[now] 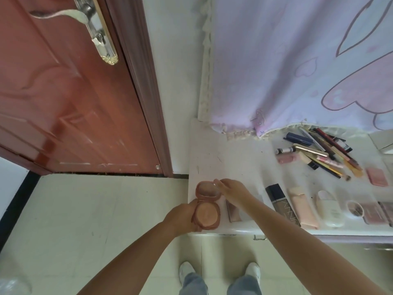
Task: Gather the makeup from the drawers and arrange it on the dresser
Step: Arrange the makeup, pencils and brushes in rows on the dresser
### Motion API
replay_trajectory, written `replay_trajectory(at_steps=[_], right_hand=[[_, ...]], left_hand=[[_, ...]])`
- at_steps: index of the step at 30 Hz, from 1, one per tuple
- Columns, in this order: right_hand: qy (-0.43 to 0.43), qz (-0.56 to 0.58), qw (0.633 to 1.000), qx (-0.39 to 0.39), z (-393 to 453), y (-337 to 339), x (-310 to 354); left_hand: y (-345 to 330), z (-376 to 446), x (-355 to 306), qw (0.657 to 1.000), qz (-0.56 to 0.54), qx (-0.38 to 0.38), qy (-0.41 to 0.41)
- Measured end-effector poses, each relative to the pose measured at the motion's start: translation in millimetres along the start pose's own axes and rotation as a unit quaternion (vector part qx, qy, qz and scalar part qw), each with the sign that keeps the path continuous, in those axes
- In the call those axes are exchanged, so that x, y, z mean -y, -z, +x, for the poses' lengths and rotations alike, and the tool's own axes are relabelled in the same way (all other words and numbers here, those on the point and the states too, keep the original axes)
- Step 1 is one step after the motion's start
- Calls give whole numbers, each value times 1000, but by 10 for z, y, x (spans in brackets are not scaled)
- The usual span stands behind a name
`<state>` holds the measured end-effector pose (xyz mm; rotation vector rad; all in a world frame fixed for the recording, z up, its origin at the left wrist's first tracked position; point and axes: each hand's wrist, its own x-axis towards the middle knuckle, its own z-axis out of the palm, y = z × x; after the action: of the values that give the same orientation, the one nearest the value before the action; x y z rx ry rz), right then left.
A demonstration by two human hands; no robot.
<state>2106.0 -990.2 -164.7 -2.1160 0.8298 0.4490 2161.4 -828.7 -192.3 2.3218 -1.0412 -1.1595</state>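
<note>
Compact [207,206] open, pink, round, at left front corner of dresser [234,158]. Left hand [184,216] grips powder-pan half, fingers curled round it. Right hand [231,191] pinches raised mirror lid at rim. Pencils and brushes [325,154] heaped toward back right, bottles and palettes [302,207] lined along front edge.

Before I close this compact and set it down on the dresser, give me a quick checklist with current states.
1. Left hand grips base of round pink powder compact: ok.
2. Right hand fingers on the open lid's rim: ok.
3. Lid closed: not ok, open with mirror showing.
4. Bare spot on white dresser top behind the compact: ok.
5. Small rectangular palette beside the compact kept apart: cannot tell, arm covers it.
6. Powder intact: ok.
</note>
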Motion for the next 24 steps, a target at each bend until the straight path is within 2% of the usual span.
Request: replay_trajectory(at_steps=[3, 5, 7, 11, 18, 21, 24], right_hand=[[53, -98, 993, -25, -101, 105, -266], [98, -211, 972, -18, -179, 173, -498], [136, -263, 955, 11, -220, 224, -717], [117, -366, 922, 53, -295, 259, -901], [166, -371, 914, 7, -249, 203, -879], [165, -338, 926, -6, -264, 202, -889], [137, -266, 954, -24, -354, 231, -898]], left_hand=[[-22, -10, 4, 1000, -6, -9, 0], [-42, -4, 7, 1000, -9, -15, 1], [-68, 7, 3, 1000, -17, -20, 1], [-93, 41, -18, 1000, -23, -19, 3], [-59, 20, -118, 1000, 9, -15, 26], [-39, -88, -140, 998, 30, -28, 42], [23, -225, -197, 996, 45, -74, 29]])
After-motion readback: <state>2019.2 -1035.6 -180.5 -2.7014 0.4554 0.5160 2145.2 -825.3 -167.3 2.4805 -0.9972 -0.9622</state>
